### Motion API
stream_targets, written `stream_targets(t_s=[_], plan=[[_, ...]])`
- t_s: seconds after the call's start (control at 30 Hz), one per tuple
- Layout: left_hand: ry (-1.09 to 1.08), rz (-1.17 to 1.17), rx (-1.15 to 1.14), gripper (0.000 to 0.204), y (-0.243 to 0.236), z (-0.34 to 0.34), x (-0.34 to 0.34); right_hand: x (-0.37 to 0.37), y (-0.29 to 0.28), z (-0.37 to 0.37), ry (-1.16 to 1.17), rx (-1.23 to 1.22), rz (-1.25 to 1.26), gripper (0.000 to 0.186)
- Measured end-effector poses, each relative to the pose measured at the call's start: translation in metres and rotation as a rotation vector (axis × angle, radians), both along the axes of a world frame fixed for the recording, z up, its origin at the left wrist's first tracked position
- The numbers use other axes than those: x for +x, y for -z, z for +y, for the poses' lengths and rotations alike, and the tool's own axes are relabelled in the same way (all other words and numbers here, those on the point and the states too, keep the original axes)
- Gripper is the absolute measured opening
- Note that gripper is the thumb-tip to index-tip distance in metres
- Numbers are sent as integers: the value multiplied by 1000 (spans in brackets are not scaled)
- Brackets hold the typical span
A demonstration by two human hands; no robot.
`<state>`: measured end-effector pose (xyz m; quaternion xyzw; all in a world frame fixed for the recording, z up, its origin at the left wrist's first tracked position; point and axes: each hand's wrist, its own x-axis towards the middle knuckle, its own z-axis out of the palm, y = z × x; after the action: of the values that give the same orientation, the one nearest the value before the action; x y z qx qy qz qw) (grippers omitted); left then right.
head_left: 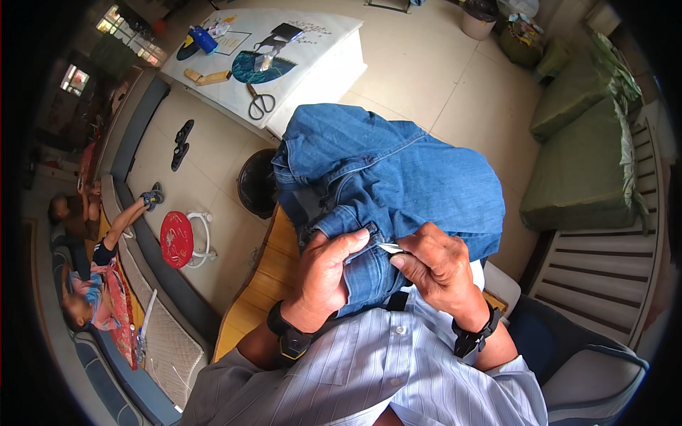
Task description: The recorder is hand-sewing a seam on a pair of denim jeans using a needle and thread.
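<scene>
Across my lap lies a pair of blue jeans (440,177), bunched up with the waistband towards me. My left hand (321,273) is closed on the waistband, its thumb pressed on the denim near a belt loop (373,233). Between the thumb and fingers of my right hand (437,270) is a small silvery pointed tool (391,248). Its tip meets the denim right beside my left thumb. Most of this tool is hidden inside my fingers, so its exact kind does not show.
Ahead stands a white table (320,60) with black-handled scissors (260,103) and a blue bottle (204,40). A dark bin (257,183) and a red stool (177,239) are to the left, where two people rest on sofas. Green cushions (582,170) lie on a slatted bench (590,284) at right.
</scene>
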<state>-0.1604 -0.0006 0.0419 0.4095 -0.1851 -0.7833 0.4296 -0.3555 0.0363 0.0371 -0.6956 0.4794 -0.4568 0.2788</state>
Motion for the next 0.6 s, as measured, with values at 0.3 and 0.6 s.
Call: stream_targets(t_s=[0.3, 0.6], plan=[[12, 26, 1, 23, 3, -1, 1, -6, 12, -2, -107, 188, -259, 15], [0, 16, 7, 23, 3, 0, 1, -13, 6, -1, -111, 230, -319, 17]])
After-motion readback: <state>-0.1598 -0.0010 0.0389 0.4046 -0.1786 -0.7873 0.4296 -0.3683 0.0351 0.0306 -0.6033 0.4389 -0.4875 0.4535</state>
